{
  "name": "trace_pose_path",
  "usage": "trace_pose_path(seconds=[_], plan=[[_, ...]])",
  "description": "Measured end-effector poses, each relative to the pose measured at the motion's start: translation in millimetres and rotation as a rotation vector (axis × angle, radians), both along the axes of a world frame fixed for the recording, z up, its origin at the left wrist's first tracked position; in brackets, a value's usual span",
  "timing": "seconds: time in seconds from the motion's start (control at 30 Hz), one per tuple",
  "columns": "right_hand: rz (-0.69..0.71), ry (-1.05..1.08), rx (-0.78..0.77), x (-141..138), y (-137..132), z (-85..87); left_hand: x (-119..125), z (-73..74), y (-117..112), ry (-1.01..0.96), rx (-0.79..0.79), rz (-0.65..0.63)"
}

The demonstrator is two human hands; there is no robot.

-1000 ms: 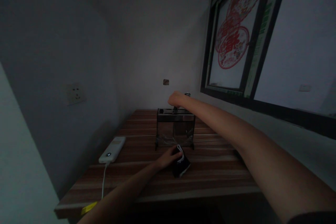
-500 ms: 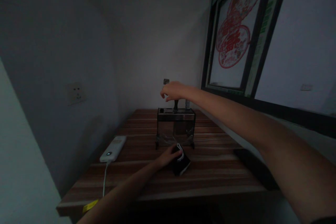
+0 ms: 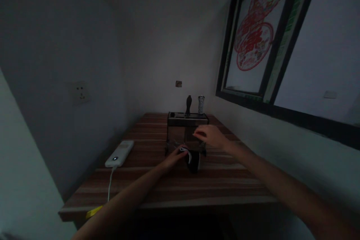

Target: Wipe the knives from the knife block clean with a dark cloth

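Note:
My left hand [image 3: 174, 156] is closed on a small black cloth item [image 3: 192, 161] with a white cord along its edge, resting low over the table. I cannot tell its exact kind in this dim light. My right hand [image 3: 211, 135] hovers just above and right of it, fingers pinched together; whether anything thin is between them cannot be seen. Behind both hands stands a clear-sided holder [image 3: 176, 135] with a dark frame and a slotted top. A black handle [image 3: 188, 105] and a patterned silver-grey handle [image 3: 201, 104] stick up from its top.
A white power bank [image 3: 120, 153] with a white cable [image 3: 110, 183] lies at the left of the striped wooden table [image 3: 152, 195]. A yellow item [image 3: 93, 212] is at the front left edge. Walls enclose the left and back; a dark-framed window [image 3: 253, 45] is at right.
My right hand has come down from the black handle at the holder's top toward the cloth item. My left hand keeps hold of the cloth item, which has tilted slightly.

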State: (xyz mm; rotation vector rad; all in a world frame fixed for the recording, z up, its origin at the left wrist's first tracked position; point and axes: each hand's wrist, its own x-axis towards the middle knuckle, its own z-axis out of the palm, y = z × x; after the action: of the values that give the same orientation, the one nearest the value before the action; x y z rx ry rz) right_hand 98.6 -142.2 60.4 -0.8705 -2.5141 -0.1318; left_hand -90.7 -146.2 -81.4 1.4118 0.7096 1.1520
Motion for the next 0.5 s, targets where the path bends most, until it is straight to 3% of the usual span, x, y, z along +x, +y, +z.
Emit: trace_pose_path(seconds=[0.17, 0.27, 0.37, 0.5], plan=[[-0.025, 0.495, -0.286, 3, 16, -78.4, 0, -6.4, 3, -0.117, -0.122, -0.023], [-0.029, 0.707, -0.450, -4, 19, -112.9, 1, -5.9, 2, -0.089, -0.118, -0.002], [-0.011, 0.825, -0.571, -8, 21, -133.1, 0, -3.7, 1, -0.067, -0.119, -0.027], [0.000, 0.836, -0.677, -6, 19, -142.7, -4, -2.6, 3, -0.090, -0.118, -0.033]])
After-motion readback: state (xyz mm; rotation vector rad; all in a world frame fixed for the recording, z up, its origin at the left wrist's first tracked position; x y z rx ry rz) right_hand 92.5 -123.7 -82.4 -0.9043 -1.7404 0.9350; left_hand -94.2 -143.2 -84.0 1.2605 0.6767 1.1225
